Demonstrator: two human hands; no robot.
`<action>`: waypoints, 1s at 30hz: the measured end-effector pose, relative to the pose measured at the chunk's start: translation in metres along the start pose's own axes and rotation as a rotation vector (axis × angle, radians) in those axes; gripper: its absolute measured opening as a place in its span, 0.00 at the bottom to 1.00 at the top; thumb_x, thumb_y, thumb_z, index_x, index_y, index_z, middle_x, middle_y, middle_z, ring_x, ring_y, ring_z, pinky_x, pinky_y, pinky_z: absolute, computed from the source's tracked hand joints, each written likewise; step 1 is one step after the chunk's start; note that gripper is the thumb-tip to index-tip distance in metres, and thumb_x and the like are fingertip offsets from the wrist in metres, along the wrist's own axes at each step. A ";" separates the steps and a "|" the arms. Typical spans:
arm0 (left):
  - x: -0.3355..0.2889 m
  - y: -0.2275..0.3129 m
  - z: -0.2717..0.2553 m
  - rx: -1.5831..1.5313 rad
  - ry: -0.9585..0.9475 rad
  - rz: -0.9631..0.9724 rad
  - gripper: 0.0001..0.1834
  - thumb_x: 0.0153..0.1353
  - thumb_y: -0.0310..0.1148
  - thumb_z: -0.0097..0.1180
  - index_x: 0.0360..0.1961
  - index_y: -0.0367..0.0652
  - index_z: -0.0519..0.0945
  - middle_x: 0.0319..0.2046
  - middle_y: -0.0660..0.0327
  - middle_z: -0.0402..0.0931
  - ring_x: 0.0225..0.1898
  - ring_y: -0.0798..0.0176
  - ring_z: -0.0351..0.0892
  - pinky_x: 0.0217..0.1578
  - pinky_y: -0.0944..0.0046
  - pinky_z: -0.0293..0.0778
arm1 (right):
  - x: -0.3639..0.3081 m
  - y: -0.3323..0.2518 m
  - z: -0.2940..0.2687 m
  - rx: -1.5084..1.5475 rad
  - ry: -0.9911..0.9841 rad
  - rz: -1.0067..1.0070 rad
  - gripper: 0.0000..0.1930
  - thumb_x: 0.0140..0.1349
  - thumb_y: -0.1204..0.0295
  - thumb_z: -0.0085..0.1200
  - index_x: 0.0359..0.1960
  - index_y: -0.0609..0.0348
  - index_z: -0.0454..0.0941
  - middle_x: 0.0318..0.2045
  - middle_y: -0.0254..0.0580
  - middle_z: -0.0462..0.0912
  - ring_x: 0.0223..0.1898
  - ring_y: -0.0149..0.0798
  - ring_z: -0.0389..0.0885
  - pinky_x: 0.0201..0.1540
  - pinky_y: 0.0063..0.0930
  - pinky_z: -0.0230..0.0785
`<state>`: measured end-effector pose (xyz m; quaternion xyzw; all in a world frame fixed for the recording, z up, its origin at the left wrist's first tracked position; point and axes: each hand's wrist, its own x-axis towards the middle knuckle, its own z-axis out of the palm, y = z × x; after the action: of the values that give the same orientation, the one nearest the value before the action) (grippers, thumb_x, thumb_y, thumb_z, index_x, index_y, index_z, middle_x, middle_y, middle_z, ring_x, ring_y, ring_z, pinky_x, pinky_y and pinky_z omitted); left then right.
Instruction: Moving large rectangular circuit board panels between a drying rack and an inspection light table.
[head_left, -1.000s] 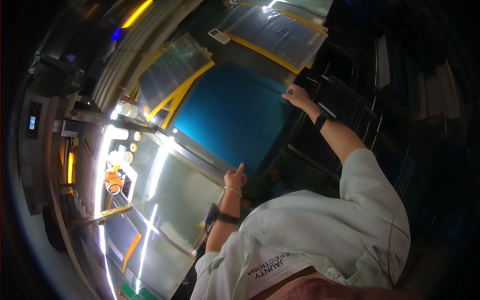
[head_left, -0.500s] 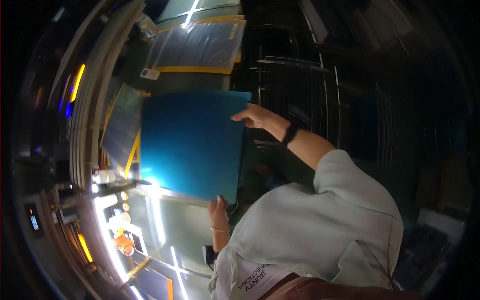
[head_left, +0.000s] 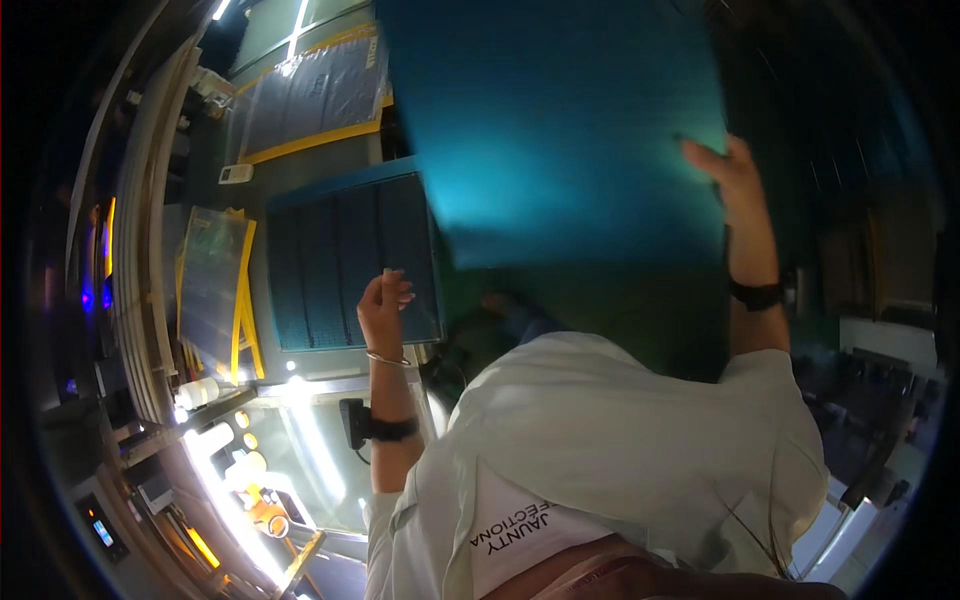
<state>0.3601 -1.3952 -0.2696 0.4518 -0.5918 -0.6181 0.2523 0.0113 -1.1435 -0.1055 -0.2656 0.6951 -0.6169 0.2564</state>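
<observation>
A large, flat blue sheet (head_left: 560, 120) is raised off to the right, with its top end cut off by the picture's edge. My right hand (head_left: 738, 182) grips it at its right edge, thumb on the upper face and the other fingers mostly hidden. On the bench lies a dark panel (head_left: 335, 250) with a blue border and thin dark lines across it. Over the right part of this panel is my left hand (head_left: 381, 308), clear of the sheet. Its fingers are curled together; whether anything small is between them cannot be made out.
Left of the panel lie clear sheets with yellow edges (head_left: 215, 290), and another wrapped, yellow-edged sheet (head_left: 310, 95) is farther back. A small white device (head_left: 236, 174) sits near it. Bright tube lights (head_left: 225, 500) and orange-and-white items (head_left: 262, 505) stand at the lower left.
The blue sheet has swung right and up off the bench with my right hand, uncovering the dark panel. My left hand has let go of the sheet's near edge and moved left and farther away.
</observation>
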 end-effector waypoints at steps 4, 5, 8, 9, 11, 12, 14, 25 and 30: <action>-0.023 -0.064 -0.014 0.270 -0.317 -0.339 0.20 0.61 0.45 0.49 0.31 0.35 0.77 0.27 0.57 0.78 0.24 0.70 0.76 0.22 0.73 0.70 | -0.025 -0.010 -0.037 -0.203 0.294 -0.115 0.11 0.55 0.65 0.56 0.34 0.61 0.78 0.26 0.37 0.79 0.24 0.27 0.76 0.29 0.22 0.70; -0.034 -0.082 -0.018 0.242 -0.403 -0.517 0.21 0.60 0.47 0.48 0.32 0.35 0.77 0.28 0.57 0.79 0.23 0.69 0.77 0.22 0.72 0.71 | -0.028 -0.005 -0.041 -0.208 0.319 -0.106 0.11 0.55 0.65 0.56 0.34 0.61 0.78 0.26 0.37 0.79 0.24 0.27 0.76 0.29 0.22 0.70; -0.059 -0.138 -0.039 0.036 -0.482 -0.908 0.25 0.60 0.50 0.47 0.38 0.34 0.74 0.32 0.56 0.78 0.25 0.65 0.77 0.22 0.69 0.72 | -0.010 0.029 -0.029 -0.661 0.392 0.008 0.15 0.56 0.63 0.53 0.33 0.66 0.76 0.24 0.47 0.79 0.23 0.33 0.78 0.29 0.28 0.70; -0.070 -0.141 -0.039 -0.014 -0.401 -0.891 0.27 0.61 0.51 0.44 0.43 0.34 0.71 0.37 0.54 0.76 0.31 0.61 0.77 0.27 0.67 0.72 | 0.000 0.042 -0.017 -0.822 0.396 0.085 0.16 0.56 0.63 0.53 0.34 0.68 0.76 0.24 0.52 0.79 0.24 0.38 0.79 0.30 0.31 0.70; -0.078 -0.140 -0.037 -0.058 -0.319 -0.885 0.29 0.62 0.52 0.42 0.48 0.34 0.67 0.42 0.53 0.74 0.37 0.58 0.77 0.33 0.65 0.73 | 0.018 0.075 0.002 -0.805 0.407 0.044 0.15 0.55 0.65 0.52 0.34 0.69 0.75 0.25 0.59 0.77 0.29 0.51 0.79 0.32 0.37 0.69; -0.078 -0.132 -0.034 -0.221 -0.263 -0.915 0.28 0.63 0.51 0.39 0.51 0.35 0.64 0.47 0.50 0.70 0.43 0.55 0.73 0.39 0.63 0.70 | 0.024 0.092 0.005 -0.769 0.393 0.010 0.15 0.55 0.66 0.51 0.34 0.70 0.75 0.26 0.61 0.77 0.31 0.55 0.77 0.34 0.39 0.68; -0.078 -0.118 -0.031 -0.377 -0.199 -0.949 0.28 0.65 0.50 0.36 0.54 0.36 0.60 0.51 0.48 0.66 0.50 0.53 0.69 0.46 0.61 0.68 | 0.038 0.128 0.012 -0.739 0.363 0.022 0.14 0.55 0.68 0.51 0.33 0.71 0.75 0.27 0.64 0.76 0.33 0.59 0.76 0.36 0.42 0.68; -0.072 -0.117 -0.035 -0.511 -0.117 -0.847 0.25 0.64 0.48 0.39 0.56 0.42 0.60 0.55 0.51 0.61 0.55 0.54 0.64 0.51 0.59 0.65 | 0.056 0.190 0.038 -0.860 0.312 0.006 0.14 0.55 0.69 0.49 0.32 0.73 0.74 0.27 0.62 0.77 0.32 0.59 0.76 0.37 0.45 0.69; -0.068 -0.124 -0.031 -0.585 -0.028 -0.861 0.25 0.63 0.47 0.41 0.54 0.42 0.61 0.53 0.52 0.62 0.55 0.53 0.64 0.50 0.58 0.66 | 0.072 0.180 0.045 -0.893 0.222 0.057 0.15 0.56 0.69 0.48 0.34 0.74 0.73 0.29 0.62 0.77 0.34 0.58 0.77 0.38 0.45 0.70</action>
<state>0.4463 -1.3319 -0.3674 0.5565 -0.1582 -0.8114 0.0829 -0.0201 -1.2075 -0.2910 -0.2631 0.9231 -0.2746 0.0579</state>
